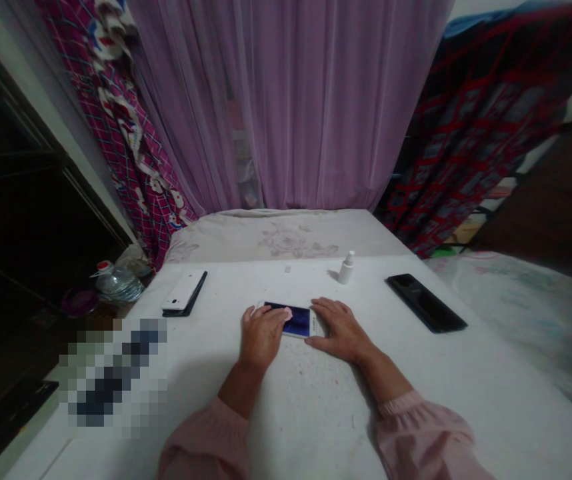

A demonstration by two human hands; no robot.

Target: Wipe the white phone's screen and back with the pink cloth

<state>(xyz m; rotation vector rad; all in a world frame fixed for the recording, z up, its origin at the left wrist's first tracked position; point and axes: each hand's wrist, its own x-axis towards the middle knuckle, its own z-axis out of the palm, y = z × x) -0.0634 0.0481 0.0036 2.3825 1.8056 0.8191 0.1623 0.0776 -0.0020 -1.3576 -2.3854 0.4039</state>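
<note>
**Item: blue-screened phone (297, 321), lying crosswise on the tabletop (286, 413) between my hands.**
Long axis runs left to right. My left grip (261, 337) is nearer, curled over the screen's left end, clench unclear. My right grip (341, 330) is released, fingers spread, touching the right end. Small spray bottle (347, 269) stands beyond.

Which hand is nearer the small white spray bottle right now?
Right. The right hand is just in front of the small white spray bottle, not touching it. The left hand, on the smartphone, is farther away, in front of the bottle and to its left.
</note>
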